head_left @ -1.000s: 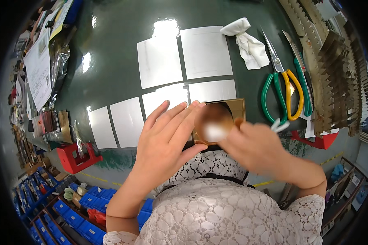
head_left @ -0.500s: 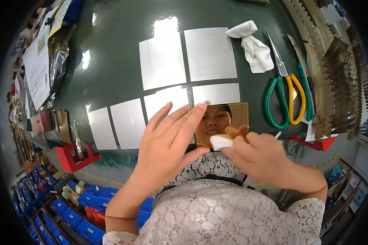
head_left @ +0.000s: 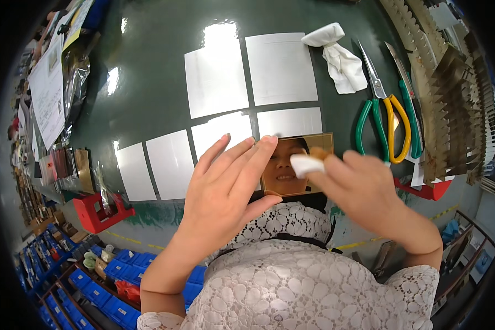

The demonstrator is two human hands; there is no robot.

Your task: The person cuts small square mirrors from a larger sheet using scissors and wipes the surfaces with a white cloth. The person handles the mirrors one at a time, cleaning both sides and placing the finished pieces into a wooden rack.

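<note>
At a dark green workbench, the left hand (head_left: 223, 190) steadies a small gold-tinted square mirror plate (head_left: 297, 165) by its left edge, fingers spread flat, while the right hand (head_left: 363, 190) pinches a white cloth pad (head_left: 306, 164) against its face, near green-handled scissors (head_left: 382, 118).

Gold mirror tile (head_left: 291, 179) flat at table edge; white wipe (head_left: 305, 164) pressed on it.

The small square gold-tinted mirror plate (head_left: 297, 168) looked glossy and reflective; around it lay smooth, shiny white rectangular sheets (head_left: 280, 67) on a glossy dark green tabletop (head_left: 148, 82), beside a soft crumpled white cloth (head_left: 338, 58)
</note>
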